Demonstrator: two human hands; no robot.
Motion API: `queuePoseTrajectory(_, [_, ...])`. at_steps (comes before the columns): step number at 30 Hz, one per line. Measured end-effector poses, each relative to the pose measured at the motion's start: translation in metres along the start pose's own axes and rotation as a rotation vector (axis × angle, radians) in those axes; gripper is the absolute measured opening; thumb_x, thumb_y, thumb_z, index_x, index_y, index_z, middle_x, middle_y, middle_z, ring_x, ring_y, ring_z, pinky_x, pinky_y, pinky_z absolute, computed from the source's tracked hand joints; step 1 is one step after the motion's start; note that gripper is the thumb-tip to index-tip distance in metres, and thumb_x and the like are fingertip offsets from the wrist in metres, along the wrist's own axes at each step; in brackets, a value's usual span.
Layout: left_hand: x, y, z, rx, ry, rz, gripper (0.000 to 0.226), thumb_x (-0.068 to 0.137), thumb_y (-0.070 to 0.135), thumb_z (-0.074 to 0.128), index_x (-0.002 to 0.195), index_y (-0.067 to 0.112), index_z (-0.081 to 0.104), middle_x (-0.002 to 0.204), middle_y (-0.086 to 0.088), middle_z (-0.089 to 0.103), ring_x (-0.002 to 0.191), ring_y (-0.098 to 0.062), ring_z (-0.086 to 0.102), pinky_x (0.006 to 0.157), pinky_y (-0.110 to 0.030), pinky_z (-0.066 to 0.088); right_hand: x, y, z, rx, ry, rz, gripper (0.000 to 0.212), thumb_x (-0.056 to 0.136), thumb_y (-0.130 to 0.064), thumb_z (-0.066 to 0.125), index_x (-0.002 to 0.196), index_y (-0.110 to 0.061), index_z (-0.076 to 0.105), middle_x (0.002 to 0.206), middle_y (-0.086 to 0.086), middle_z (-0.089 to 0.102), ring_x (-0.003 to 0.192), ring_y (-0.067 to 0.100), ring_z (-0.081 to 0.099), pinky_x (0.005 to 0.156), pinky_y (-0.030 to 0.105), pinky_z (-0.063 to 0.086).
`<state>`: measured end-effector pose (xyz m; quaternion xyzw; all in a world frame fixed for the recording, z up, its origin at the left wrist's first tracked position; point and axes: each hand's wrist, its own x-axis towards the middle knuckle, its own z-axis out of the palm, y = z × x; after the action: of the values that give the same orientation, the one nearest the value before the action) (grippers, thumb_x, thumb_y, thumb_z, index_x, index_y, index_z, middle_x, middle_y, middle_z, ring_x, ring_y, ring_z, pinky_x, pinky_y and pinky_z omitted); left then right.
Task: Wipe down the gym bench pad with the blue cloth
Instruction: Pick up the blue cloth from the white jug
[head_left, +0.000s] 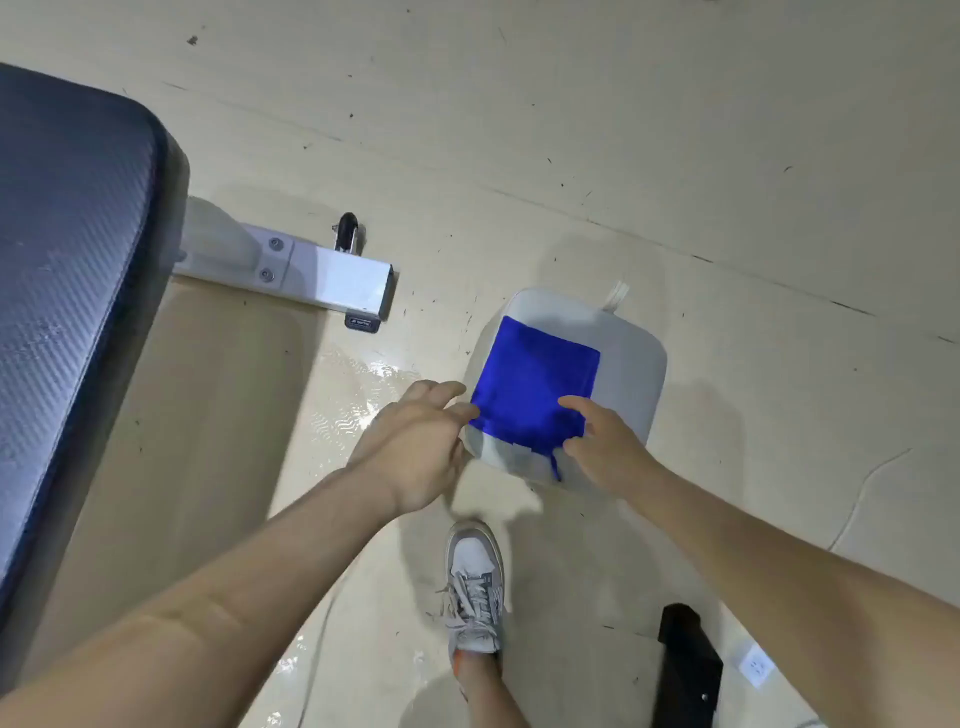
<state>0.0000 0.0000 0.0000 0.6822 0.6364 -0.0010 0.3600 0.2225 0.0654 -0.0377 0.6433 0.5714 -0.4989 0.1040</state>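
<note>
A folded blue cloth (535, 387) lies on top of a white plastic container (631, 374) on the floor. My left hand (415, 441) touches the cloth's near left corner with its fingertips. My right hand (602, 441) pinches the cloth's near right edge between thumb and fingers. The dark textured gym bench pad (67, 291) fills the left side, well apart from both hands.
The bench's white metal foot (322, 278) with a small black wheel (347, 231) juts out across the beige floor. A wet shiny patch (353, 400) lies beside the container. My grey sneaker (475, 587) stands below; a black object (685, 670) sits at the lower right.
</note>
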Motion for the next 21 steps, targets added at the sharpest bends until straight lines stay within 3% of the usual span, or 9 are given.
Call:
queuePoseTrajectory(3, [0.025,-0.002,0.029,0.149,-0.152,0.028,0.047,0.089,0.016,0.043,0.136,0.021,0.044,0.157,-0.001,0.017,0.140,-0.022,0.016,0.101,-0.036,0.039,0.024,0.007,0.013,0.040,0.006,0.051,0.059,0.089,-0.004,0.046,0.143,-0.027,0.041,0.146,0.008,0.039,0.106,0.024,0.050,0.075,0.022,0.044])
queuePoseTrajectory(5, [0.040,0.000,0.049,0.228,-0.242,0.048,0.048,0.088,0.015,0.047,0.135,0.019,0.043,0.159,-0.004,0.008,0.144,-0.022,0.008,0.103,-0.038,0.034,0.034,0.010,0.021,0.117,-0.011,0.121,0.060,0.089,-0.002,0.046,0.144,-0.026,0.040,0.146,0.007,0.038,0.099,0.026,0.055,0.071,0.026,0.049])
queuePoseTrajectory(10, [0.060,-0.002,0.079,0.357,-0.433,-0.001,0.066,0.090,0.009,0.046,0.150,0.014,0.019,0.159,-0.006,-0.015,0.147,-0.021,-0.009,0.118,-0.044,0.011,0.054,0.021,0.033,0.393,-0.015,0.319,0.065,0.088,0.004,0.048,0.148,-0.017,0.035,0.135,0.010,0.047,0.101,0.026,0.056,0.091,0.039,0.054])
queuePoseTrajectory(12, [0.063,-0.003,0.085,0.389,-0.463,-0.011,0.069,0.091,0.007,0.043,0.151,0.011,0.010,0.159,-0.005,-0.017,0.147,-0.020,-0.009,0.119,-0.046,0.008,0.059,0.024,0.035,0.448,0.024,0.358,0.064,0.086,0.008,0.044,0.146,-0.014,0.039,0.129,0.012,0.051,0.100,0.026,0.054,0.089,0.037,0.053])
queuePoseTrajectory(14, [0.067,-0.003,0.087,0.370,-0.421,-0.011,0.068,0.090,0.005,0.043,0.151,0.010,0.012,0.161,-0.003,-0.006,0.148,-0.019,0.000,0.119,-0.045,0.008,0.065,0.026,0.036,0.475,0.110,0.363,0.061,0.084,0.011,0.044,0.139,-0.013,0.048,0.137,0.010,0.049,0.112,0.027,0.055,0.095,0.037,0.051])
queuePoseTrajectory(16, [0.073,-0.002,0.086,0.213,-0.290,-0.043,0.052,0.088,0.006,0.046,0.139,0.011,0.040,0.151,-0.002,0.031,0.139,-0.018,0.028,0.118,-0.039,0.016,0.066,0.022,0.035,0.572,0.177,0.364,0.058,0.083,0.012,0.048,0.132,-0.019,0.053,0.127,0.005,0.054,0.104,0.026,0.059,0.094,0.039,0.052])
queuePoseTrajectory(17, [0.076,0.000,0.083,0.084,-0.189,-0.080,0.035,0.087,0.006,0.047,0.120,0.012,0.055,0.132,-0.001,0.050,0.123,-0.019,0.045,0.114,-0.036,0.026,0.064,0.018,0.034,0.636,0.182,0.355,0.057,0.083,0.011,0.051,0.128,-0.023,0.053,0.117,0.003,0.056,0.094,0.024,0.059,0.088,0.037,0.054])
queuePoseTrajectory(19, [0.080,0.004,0.070,-0.194,0.020,-0.193,0.018,0.085,0.005,0.050,0.091,0.011,0.066,0.098,-0.002,0.067,0.093,-0.023,0.060,0.092,-0.035,0.047,0.057,0.009,0.032,0.624,0.144,0.268,0.053,0.082,0.008,0.059,0.122,-0.027,0.054,0.113,0.003,0.056,0.092,0.023,0.059,0.078,0.032,0.053])
queuePoseTrajectory(21, [0.083,0.009,0.056,-0.440,0.138,-0.287,0.018,0.081,0.004,0.059,0.082,0.013,0.074,0.087,0.000,0.073,0.081,-0.018,0.066,0.076,-0.026,0.052,0.047,0.003,0.029,0.541,0.068,0.171,0.047,0.081,0.006,0.065,0.121,-0.019,0.059,0.111,0.007,0.062,0.094,0.021,0.063,0.076,0.027,0.053])
